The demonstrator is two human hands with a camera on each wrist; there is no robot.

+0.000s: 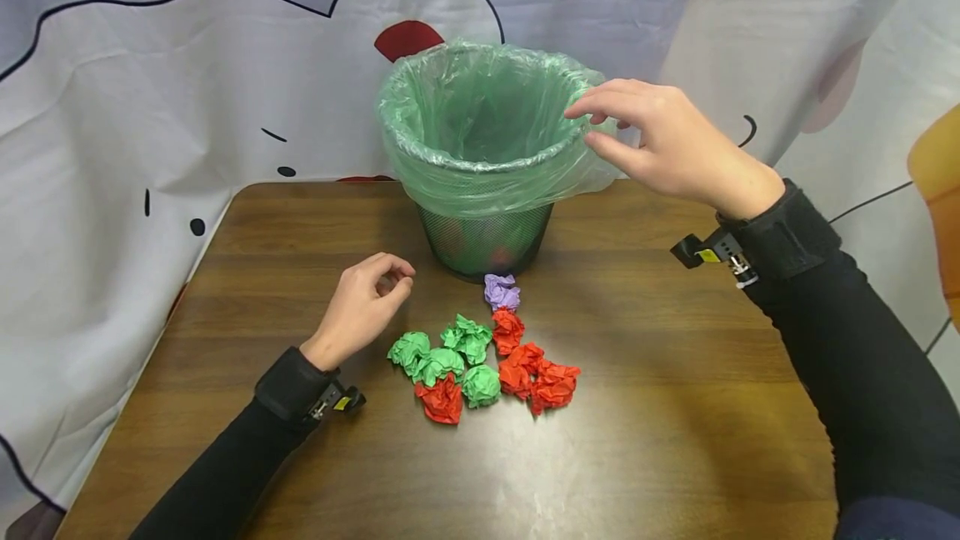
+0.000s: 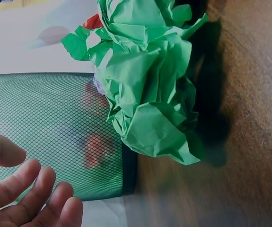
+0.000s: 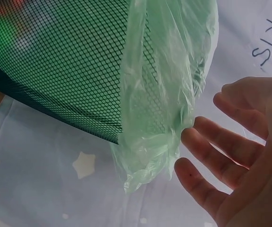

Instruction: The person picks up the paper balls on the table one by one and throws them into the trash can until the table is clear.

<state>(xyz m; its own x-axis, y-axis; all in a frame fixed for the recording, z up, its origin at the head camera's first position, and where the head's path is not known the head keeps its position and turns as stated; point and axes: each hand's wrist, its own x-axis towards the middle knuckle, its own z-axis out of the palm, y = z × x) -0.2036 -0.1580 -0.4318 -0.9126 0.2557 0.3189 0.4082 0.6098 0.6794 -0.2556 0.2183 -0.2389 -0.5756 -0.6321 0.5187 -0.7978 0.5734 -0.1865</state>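
Note:
A black mesh wastebasket [image 1: 483,236] stands at the back of the table, lined with a green plastic bag [image 1: 487,190] folded over its rim. My right hand [image 1: 660,140] hovers by the bag's right edge, fingers loosely bent and holding nothing. Left of the paper balls, my left hand [image 1: 367,302] hangs over the table with relaxed, empty fingers. Several crumpled green paper balls [image 1: 467,338] lie bunched in front of the basket. Crumpled red paper balls [image 1: 555,386] sit beside them, and one purple paper ball [image 1: 502,292] lies near the basket's base.
The brown wooden table [image 1: 675,407] carries everything. Behind it hangs a pale patterned curtain [image 1: 187,90], close to the basket's back. Blurred coloured shapes [image 2: 94,149] show through the mesh low in the basket.

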